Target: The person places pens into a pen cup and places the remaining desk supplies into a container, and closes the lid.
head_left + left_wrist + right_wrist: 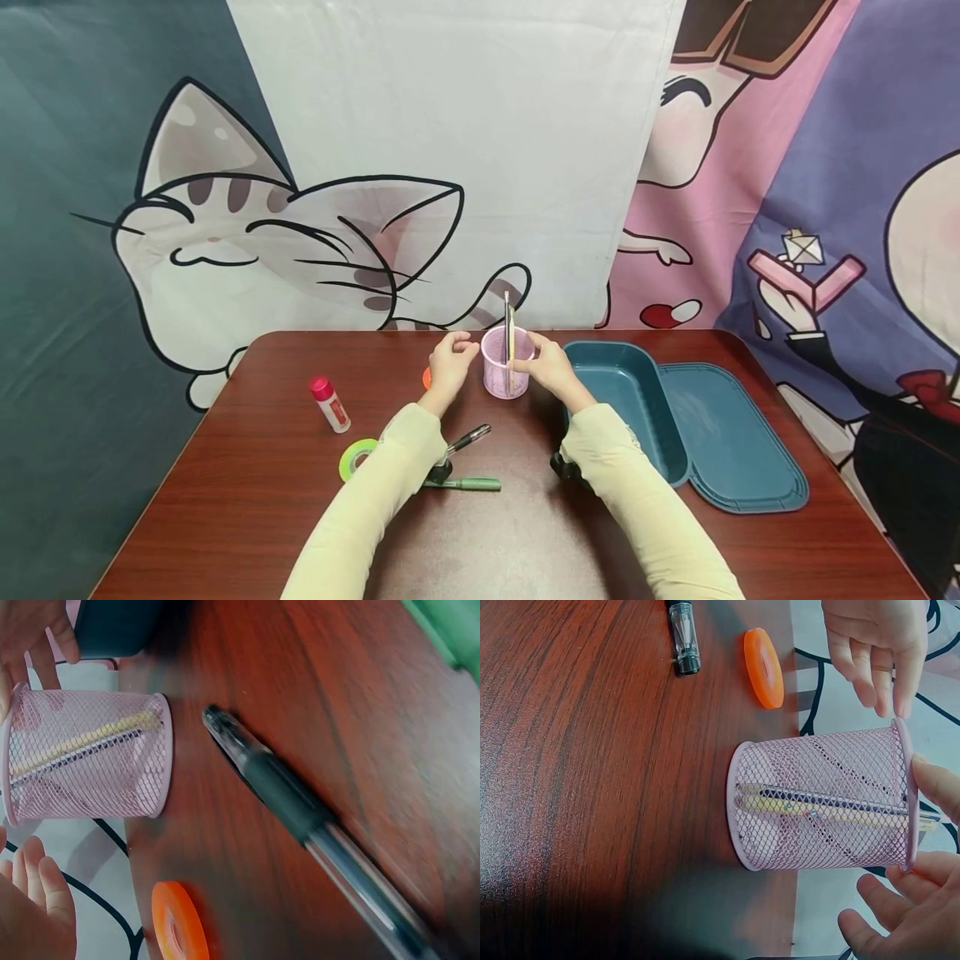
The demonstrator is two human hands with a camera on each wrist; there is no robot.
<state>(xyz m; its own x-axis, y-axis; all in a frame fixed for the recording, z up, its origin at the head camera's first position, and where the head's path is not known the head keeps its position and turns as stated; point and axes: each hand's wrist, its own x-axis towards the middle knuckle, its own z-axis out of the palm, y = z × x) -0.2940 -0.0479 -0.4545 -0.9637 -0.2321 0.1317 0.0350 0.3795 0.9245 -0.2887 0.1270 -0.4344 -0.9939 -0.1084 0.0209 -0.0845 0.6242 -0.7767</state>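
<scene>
A pink mesh pen holder (491,377) stands upright near the table's back edge, with a yellow slim stick (832,812) and a dark-and-white one beside it inside. My right hand (553,368) holds the pen holder at its rim, thumb in front and fingers round the right side. My left hand (450,364) is just left of the holder, fingers loosely bent around nothing. In the right wrist view the left fingertips come close to the rim; whether they touch it I cannot tell. An orange tape roll (178,922) lies by the left hand.
Under the left forearm lie a black pen (471,437), a green pen (476,483) and a green tape roll (347,461). A glue stick (330,405) is farther left. On the right are a blue box (611,367) and its lid (738,433).
</scene>
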